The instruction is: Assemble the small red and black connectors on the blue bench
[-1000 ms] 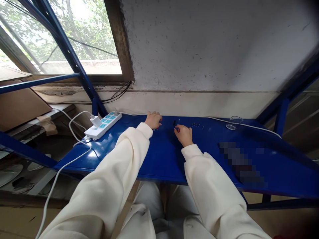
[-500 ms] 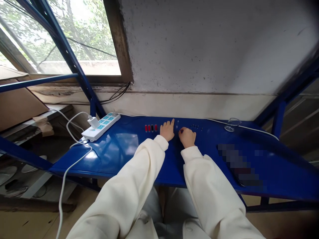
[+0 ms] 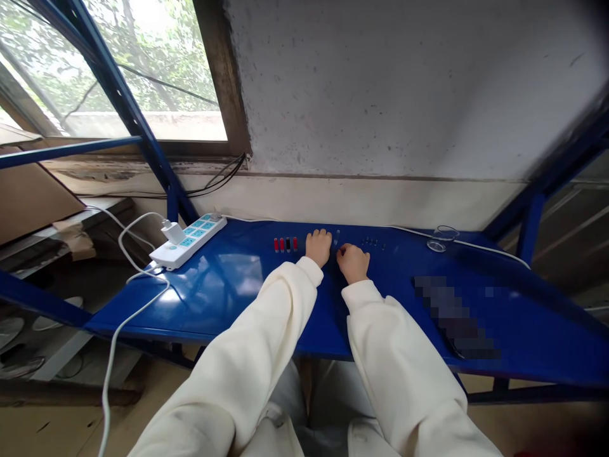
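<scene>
A tiny pale piece (image 3: pixel 337 238), too small to identify, lies on the blue shelf (image 3: pixel 228 285) between the two hands. The left hand (image 3: pixel 318 246) and right hand (image 3: pixel 353 261) rest curled; whether they grip anything is hidden. Red and black pieces (image 3: pixel 285 244) sit just left of the left hand.

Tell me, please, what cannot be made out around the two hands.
Head view: anything under the left hand or right hand is hidden by that hand.
Head view: the small dark parts beyond them are too small to identify.
Head view: a pixelated patch masks part of the blue shelf.
</scene>
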Tool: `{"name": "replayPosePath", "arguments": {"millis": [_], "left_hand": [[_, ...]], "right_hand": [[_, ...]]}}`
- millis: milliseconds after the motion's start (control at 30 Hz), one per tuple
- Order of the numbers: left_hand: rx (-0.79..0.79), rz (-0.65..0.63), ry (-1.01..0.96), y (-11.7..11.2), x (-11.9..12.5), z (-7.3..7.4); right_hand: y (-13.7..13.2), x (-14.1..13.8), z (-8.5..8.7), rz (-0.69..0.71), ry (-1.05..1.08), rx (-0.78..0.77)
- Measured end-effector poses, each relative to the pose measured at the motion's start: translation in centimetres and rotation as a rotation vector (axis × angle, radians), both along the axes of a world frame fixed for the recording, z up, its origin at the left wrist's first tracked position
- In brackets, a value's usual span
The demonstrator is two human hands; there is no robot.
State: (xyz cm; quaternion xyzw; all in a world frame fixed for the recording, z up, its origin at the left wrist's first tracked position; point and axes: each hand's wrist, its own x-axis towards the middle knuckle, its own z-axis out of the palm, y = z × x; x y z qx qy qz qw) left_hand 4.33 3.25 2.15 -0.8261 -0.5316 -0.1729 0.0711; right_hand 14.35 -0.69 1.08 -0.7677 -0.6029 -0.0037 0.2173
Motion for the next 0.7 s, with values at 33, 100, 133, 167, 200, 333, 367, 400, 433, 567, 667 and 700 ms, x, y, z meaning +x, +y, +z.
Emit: {"name": "replayPosePath", "arguments": {"millis": [33, 100, 133, 167, 200, 333, 367, 400, 433, 567, 667, 700], "left_hand": [[0.009, -0.004, -0.004, -0.1, -0.1, 0.1], [0.01, -0.012, -0.033, -0.5, -0.3, 0.2], [0.007, -0.015, -0.062, -0.8, -0.5, 0.2], [0.002, -0.019, -0.099, -1.2, -0.8, 0.1], [-0.004, -0.023, -0.144, -1.6, -1.0, 0.0], [-0.041, 0.003, -0.41, -3.3, -2.4, -1.0], [-0.053, 0.016, -0.496, -3.7, -2.7, -1.2], [-0.059, 0.028, -0.585, -3.9, -3.1, -1.4], [-0.062, 0.035, -0.672, -4.1, -3.4, -1.6], [-0.052, 0.029, -0.928, -4.5, -4.2, -1.9], [-0.052, 0.016, -0.976, -4.6, -4.2, -1.9], [-0.051, 0.013, -0.972, -4.6, -4.1, -1.9]], "right_hand": [[0.0, 0.0, -0.1, 0.001, -0.002, 0.003], [0.1, 0.0, -0.3, 0.002, -0.004, 0.013], [0.2, 0.0, -0.4, 0.001, -0.005, 0.021], [0.3, 0.0, -0.5, 0.0, -0.005, 0.031], [0.4, 0.0, -0.7, -0.003, -0.005, 0.042], [1.4, 0.1, -1.2, -0.016, 0.0, 0.091], [1.8, 0.1, -1.4, -0.028, 0.005, 0.093], [2.1, 0.2, -1.5, -0.039, 0.012, 0.092], [2.5, 0.2, -1.7, -0.051, 0.021, 0.08], [3.8, 0.3, -2.1, -0.058, 0.046, 0.031], [4.5, 0.3, -2.3, -0.073, 0.074, 0.016], [4.7, 0.3, -2.3, -0.08, 0.087, 0.011]]}}
